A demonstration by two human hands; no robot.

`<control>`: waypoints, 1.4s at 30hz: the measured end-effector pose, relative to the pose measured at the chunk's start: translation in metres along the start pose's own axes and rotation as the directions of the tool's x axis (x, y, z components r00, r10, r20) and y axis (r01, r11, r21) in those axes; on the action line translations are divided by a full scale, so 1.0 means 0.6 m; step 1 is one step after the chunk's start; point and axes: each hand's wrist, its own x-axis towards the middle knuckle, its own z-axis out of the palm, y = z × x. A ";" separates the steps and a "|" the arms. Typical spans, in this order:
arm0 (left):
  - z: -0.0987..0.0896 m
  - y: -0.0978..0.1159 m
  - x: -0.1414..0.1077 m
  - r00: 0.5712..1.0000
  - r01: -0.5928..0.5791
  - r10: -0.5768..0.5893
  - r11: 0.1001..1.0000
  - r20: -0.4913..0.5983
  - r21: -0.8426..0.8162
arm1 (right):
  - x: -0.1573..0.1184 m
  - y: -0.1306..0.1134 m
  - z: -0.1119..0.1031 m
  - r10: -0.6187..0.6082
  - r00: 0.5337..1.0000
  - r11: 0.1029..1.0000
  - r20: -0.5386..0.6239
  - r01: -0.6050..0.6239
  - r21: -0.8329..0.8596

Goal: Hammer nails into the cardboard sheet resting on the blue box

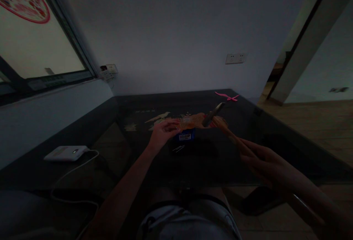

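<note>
My right hand (261, 159) grips a hammer (231, 137) by its long wooden handle, and the dark curved metal head is raised over the table at the middle. My left hand (165, 129) is closed in a pinch, with a thin bright sliver like a nail at its fingertips. Beside those fingers sits a small blue box (186, 135) with a white label. Several thin shiny nails (179, 148) lie in front of the box. An orange-brown patterned patch (193, 121) shows behind the box; in this dim light I cannot tell whether it is print or an object.
The dark glossy table (154, 170) has a printed bird design and stands against the wall. A white power bank (66, 153) with a cable (71, 172) lies at the left. A pink ribbon-like strip (227, 96) rests at the far right corner. Wall sockets (235, 58) are above.
</note>
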 end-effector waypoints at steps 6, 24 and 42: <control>-0.004 -0.008 0.070 0.983 -0.108 0.117 0.992 -0.142 0.069 | 0.003 0.007 0.005 0.049 0.998 0.992 -0.030 -0.045 0.117; 0.021 -0.080 0.156 0.983 -0.186 0.169 0.897 0.077 0.402 | 0.006 -0.002 0.018 -0.008 1.000 0.993 -0.007 0.009 0.117; 0.014 -0.099 0.163 0.982 -0.153 0.105 0.931 0.158 0.332 | 0.054 -0.044 0.016 -0.084 0.994 0.994 0.074 0.078 0.073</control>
